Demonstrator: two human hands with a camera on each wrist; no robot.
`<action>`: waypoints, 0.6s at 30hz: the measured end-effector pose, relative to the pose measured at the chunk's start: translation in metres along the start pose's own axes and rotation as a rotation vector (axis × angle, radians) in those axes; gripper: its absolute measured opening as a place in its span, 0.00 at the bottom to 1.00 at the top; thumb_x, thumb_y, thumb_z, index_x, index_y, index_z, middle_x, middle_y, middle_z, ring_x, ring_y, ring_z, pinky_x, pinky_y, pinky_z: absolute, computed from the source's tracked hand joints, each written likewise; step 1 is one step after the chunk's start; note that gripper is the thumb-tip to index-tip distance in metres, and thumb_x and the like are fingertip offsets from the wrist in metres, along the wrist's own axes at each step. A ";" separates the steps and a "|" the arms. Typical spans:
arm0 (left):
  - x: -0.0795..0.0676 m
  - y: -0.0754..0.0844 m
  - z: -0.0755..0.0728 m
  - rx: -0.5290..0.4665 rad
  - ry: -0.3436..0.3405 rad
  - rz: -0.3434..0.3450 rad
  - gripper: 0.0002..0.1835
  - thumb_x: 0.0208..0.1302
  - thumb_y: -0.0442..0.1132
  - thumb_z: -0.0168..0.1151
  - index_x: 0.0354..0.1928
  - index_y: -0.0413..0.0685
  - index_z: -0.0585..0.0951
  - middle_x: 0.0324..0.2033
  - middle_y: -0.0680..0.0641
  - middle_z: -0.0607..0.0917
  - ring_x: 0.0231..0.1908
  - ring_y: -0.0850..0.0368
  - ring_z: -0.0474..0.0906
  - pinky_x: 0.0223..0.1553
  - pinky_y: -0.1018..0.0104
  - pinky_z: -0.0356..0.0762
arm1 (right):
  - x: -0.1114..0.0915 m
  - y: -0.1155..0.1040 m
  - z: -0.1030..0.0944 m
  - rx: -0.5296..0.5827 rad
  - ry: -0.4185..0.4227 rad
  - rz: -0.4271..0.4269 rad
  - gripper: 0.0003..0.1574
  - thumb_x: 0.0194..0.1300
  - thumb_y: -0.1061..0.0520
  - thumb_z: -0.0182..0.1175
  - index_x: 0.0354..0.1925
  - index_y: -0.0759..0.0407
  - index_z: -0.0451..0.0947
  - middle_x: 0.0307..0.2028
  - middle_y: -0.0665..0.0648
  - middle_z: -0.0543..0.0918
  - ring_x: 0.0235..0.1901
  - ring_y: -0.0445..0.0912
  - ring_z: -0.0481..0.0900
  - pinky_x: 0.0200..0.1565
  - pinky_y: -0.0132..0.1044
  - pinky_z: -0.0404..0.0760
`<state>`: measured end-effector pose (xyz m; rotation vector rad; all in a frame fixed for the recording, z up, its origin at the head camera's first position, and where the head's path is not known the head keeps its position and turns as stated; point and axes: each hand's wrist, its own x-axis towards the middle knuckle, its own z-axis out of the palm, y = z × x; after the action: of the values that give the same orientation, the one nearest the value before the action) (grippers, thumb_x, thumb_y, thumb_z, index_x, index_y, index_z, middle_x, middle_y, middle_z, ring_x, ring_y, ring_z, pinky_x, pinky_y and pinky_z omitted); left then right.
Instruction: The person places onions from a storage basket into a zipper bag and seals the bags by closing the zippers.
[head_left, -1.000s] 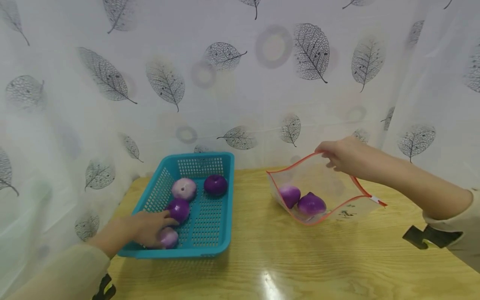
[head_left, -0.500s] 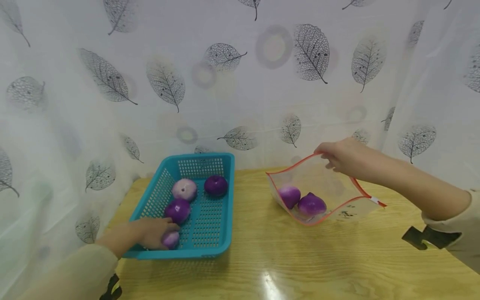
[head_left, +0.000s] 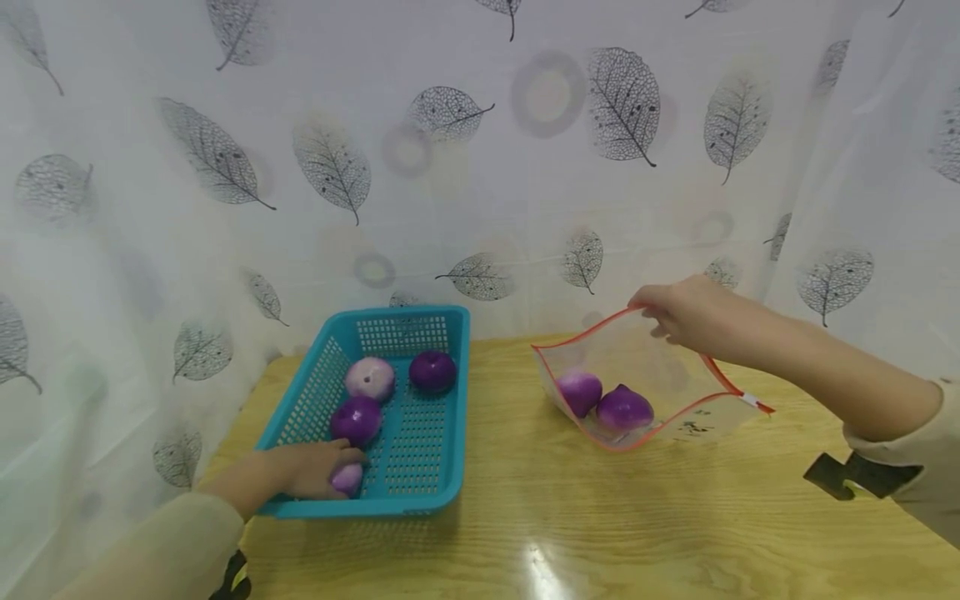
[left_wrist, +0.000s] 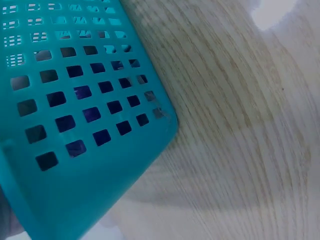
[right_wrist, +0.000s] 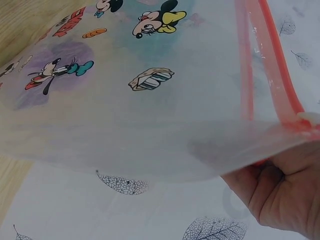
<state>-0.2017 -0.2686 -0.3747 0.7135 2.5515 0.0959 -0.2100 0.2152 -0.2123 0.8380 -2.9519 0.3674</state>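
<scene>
My left hand is down in the near left corner of the teal basket, its fingers curled round a pale purple onion that it partly hides. Just beyond lie a dark purple onion, a whitish one and another dark one. On the right, my right hand pinches the red-edged rim of a clear zip bag and holds its mouth wide. Two purple onions rest inside the bag. The right wrist view shows cartoon prints on the bag and the hand at its rim.
Basket and bag stand on a wooden table, with bare wood between them. A white leaf-print curtain hangs right behind. In the left wrist view, the basket's slotted wall blocks most of the hand.
My left hand has shifted slightly to the right in the basket and closed round the near onion, nudging it a little rightward. My right hand and the bag have stayed put.
</scene>
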 end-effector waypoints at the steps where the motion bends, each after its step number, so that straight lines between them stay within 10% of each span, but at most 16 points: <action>1: 0.000 0.000 0.000 -0.004 -0.001 -0.001 0.34 0.53 0.57 0.64 0.58 0.44 0.73 0.57 0.33 0.72 0.55 0.32 0.72 0.55 0.34 0.67 | 0.000 0.000 0.000 0.005 -0.004 0.006 0.14 0.65 0.69 0.52 0.49 0.68 0.75 0.39 0.68 0.84 0.34 0.51 0.86 0.37 0.46 0.83; 18: 0.008 0.005 -0.005 0.044 -0.052 -0.082 0.24 0.49 0.54 0.65 0.46 0.50 0.78 0.43 0.44 0.79 0.46 0.45 0.76 0.52 0.41 0.72 | -0.004 0.001 0.001 0.039 -0.011 -0.009 0.15 0.64 0.71 0.52 0.49 0.70 0.74 0.41 0.71 0.83 0.33 0.54 0.86 0.35 0.45 0.84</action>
<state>-0.2075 -0.2599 -0.3729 0.6188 2.5361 -0.0055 -0.2076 0.2177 -0.2140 0.8603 -2.9589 0.4233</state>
